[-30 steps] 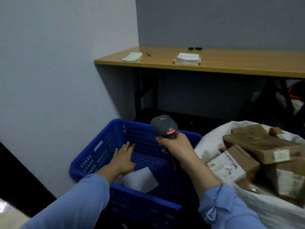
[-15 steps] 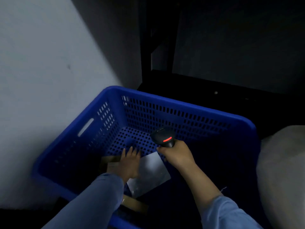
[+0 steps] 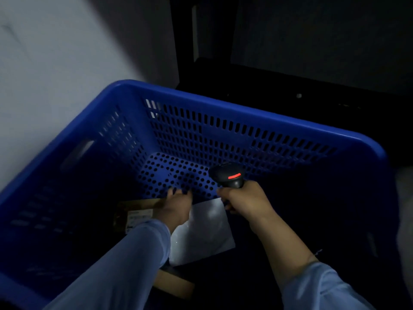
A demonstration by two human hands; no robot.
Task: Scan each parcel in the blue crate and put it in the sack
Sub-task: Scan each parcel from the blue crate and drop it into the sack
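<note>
Crate point(image 3: 223, 105) holds a grey mailer point(image 3: 205, 229) mid-floor. A labelled brown box point(image 3: 136, 213) lies at the mailer's left edge, and a second box point(image 3: 174, 285) sits by the near wall. Left hand point(image 3: 176, 209) lies flat across box and mailer, fingers straight. Right hand point(image 3: 245, 200) is wrapped round the scanner point(image 3: 228, 175), whose red light is on.

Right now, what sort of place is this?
Likely a parcel sorting room: a blue crate holds a labelled cardboard parcel and a white mailer, the right hand grips a scanner.

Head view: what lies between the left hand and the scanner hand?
In the head view, the top edge of a white flat parcel fills the gap between the left hand and the right hand gripping the scanner.
</note>
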